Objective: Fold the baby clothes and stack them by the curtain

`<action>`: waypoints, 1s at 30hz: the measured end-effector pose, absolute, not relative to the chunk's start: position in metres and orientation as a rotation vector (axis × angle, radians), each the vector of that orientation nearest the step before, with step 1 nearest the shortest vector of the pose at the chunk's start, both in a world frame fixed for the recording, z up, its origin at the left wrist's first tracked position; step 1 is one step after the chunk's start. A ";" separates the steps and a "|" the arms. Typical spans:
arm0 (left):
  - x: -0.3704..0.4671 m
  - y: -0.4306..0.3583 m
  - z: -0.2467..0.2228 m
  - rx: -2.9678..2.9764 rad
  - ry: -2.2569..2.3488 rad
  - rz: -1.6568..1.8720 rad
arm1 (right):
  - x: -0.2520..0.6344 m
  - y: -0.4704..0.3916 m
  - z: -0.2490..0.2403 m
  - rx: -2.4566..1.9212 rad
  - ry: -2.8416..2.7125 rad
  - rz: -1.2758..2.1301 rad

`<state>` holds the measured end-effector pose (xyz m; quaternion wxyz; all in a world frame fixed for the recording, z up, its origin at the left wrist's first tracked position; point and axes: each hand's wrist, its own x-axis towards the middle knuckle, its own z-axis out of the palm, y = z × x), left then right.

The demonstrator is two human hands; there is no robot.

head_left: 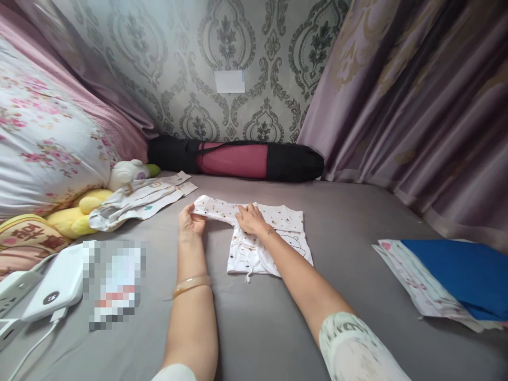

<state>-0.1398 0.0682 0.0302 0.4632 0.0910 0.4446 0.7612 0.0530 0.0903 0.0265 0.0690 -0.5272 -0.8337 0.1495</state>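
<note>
A small white baby garment (278,248) with tiny printed figures lies flat on the grey bed sheet (254,328). My left hand (190,221) pinches the end of its left sleeve, which stretches out to the left. My right hand (250,218) presses flat on the garment near the shoulder, fingers spread. A pale bangle (191,284) circles my left wrist.
More folded white baby clothes (143,201) lie at the left beside yellow and white plush toys (99,201). A power bank (55,288) and power strip sit at front left. A blue cloth on printed fabric (448,280) lies at right. A black-and-red rolled bag (238,159) rests along the wall.
</note>
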 end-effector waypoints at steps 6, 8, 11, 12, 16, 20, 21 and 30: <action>-0.128 0.059 0.042 0.219 0.824 1.862 | 0.044 0.091 0.028 -1.637 -2.550 0.422; -0.121 0.059 0.046 0.256 0.794 1.862 | 0.039 0.093 0.030 -1.678 -2.555 0.403; -0.113 0.061 0.049 0.321 0.803 1.871 | 0.033 0.094 0.032 -1.744 -2.552 0.401; -0.111 0.061 0.050 0.338 0.813 1.877 | 0.031 0.094 0.033 -1.758 -2.549 0.401; -0.104 0.065 0.051 0.456 0.921 1.910 | 0.026 0.094 0.033 -1.794 -2.522 0.391; -0.092 0.070 0.052 0.586 1.050 1.938 | 0.033 0.100 0.035 -1.720 -2.442 0.582; -0.088 0.071 0.053 0.600 1.070 1.948 | 0.037 0.103 0.037 -1.681 -2.398 0.686; -0.052 0.080 0.050 0.665 1.163 1.896 | 0.094 0.098 0.051 -1.354 -1.288 1.690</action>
